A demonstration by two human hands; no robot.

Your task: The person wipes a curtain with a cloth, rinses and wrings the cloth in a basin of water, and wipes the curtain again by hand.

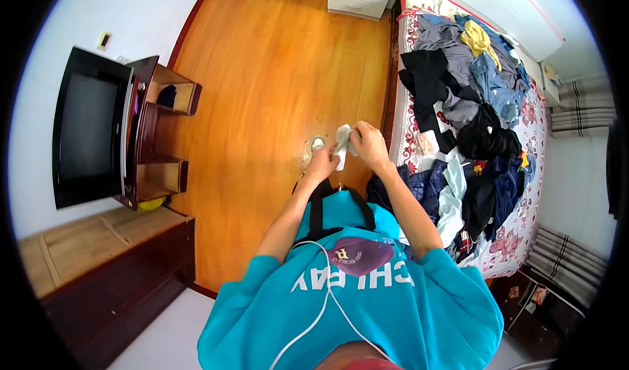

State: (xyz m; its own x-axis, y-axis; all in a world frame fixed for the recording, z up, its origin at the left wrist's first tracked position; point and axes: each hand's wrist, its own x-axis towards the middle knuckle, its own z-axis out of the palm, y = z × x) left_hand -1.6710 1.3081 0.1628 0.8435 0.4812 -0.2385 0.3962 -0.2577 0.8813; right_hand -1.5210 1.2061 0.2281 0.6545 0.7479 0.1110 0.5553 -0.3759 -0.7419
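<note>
A small white cloth (pixel 343 148) hangs between my two hands, in front of my teal shirt. My left hand (pixel 321 160) has its fingers closed on the cloth's left side. On the other side, my right hand (pixel 370 145) pinches the cloth's upper right part. Below the hands, one shoe (pixel 318 143) shows on the wooden floor. To the right, a bed (pixel 511 247) with a red-and-white patterned cover carries a pile of clothes, among them a black garment (pixel 488 131), a yellow one (pixel 480 41) and a pale blue one (pixel 452 193).
On the left are a television (pixel 94 128), open wooden shelves (pixel 159 177) and a dark red cabinet (pixel 118 275). A white drawer unit (pixel 356 6) stands at the top, near the bed. Wooden floor (pixel 262 75) lies between the shelves and the bed.
</note>
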